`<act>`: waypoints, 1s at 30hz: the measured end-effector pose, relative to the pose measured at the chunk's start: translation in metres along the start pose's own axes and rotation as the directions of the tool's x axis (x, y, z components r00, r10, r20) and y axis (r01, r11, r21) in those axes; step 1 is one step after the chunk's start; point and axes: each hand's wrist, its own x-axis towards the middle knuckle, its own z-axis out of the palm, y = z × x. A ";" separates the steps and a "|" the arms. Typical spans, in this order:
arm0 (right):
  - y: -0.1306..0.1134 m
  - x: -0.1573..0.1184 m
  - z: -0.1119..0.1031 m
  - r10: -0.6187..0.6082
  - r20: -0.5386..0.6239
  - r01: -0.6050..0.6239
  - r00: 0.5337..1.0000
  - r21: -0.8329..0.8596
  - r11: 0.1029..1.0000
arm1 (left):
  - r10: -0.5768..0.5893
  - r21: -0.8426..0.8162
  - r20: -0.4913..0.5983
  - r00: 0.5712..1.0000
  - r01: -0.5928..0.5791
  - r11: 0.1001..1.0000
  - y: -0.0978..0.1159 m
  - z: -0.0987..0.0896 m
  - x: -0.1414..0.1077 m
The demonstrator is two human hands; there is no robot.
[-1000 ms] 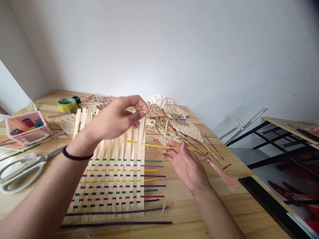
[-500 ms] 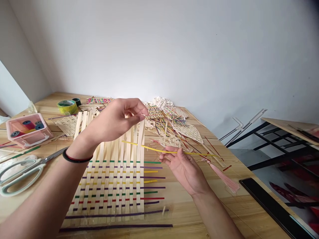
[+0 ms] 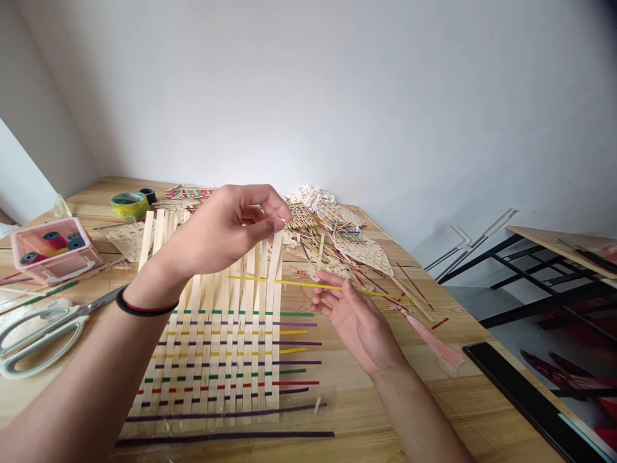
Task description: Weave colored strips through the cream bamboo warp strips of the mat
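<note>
A half-woven mat (image 3: 216, 360) of pale upright bamboo strips crossed by coloured ones lies before me. My left hand (image 3: 236, 228) is closed, thumb and forefinger pinching the top of a pale bamboo strip (image 3: 275, 260) near the mat's right edge and lifting it. In my right hand (image 3: 359, 318) a thin yellow strip (image 3: 299, 283) is held between thumb and fingers. Its left end reaches in among the raised upright strips, above the top green row (image 3: 294, 314). The coloured rows stick out past the mat's right side.
Scissors (image 3: 72, 328) and a pink box (image 3: 58, 251) with thread spools stand at left. Yellow tape (image 3: 129, 206) sits behind. Scrap strips and a woven fan (image 3: 364, 254) lie at the back right, with a pink tassel (image 3: 436, 341) and a black phone-like slab (image 3: 525, 402) nearer.
The yellow strip has shifted left, its tip going further in among the upright strips. My left hand has moved slightly right, tilting the pinched strip.
</note>
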 end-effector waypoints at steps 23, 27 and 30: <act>-0.008 0.006 -0.012 -0.121 -0.199 0.128 0.972 0.021 0.992 | 0.026 0.179 -0.100 0.995 -0.008 0.984 0.001 -0.002 0.001; -0.007 0.006 -0.013 -0.090 -0.201 0.105 0.975 0.064 0.992 | 0.022 0.171 -0.099 0.995 -0.005 0.985 0.001 -0.002 0.001; -0.006 0.005 -0.011 -0.052 -0.181 0.070 0.982 0.092 0.993 | 0.020 0.164 -0.095 0.995 -0.005 0.986 0.002 -0.002 0.001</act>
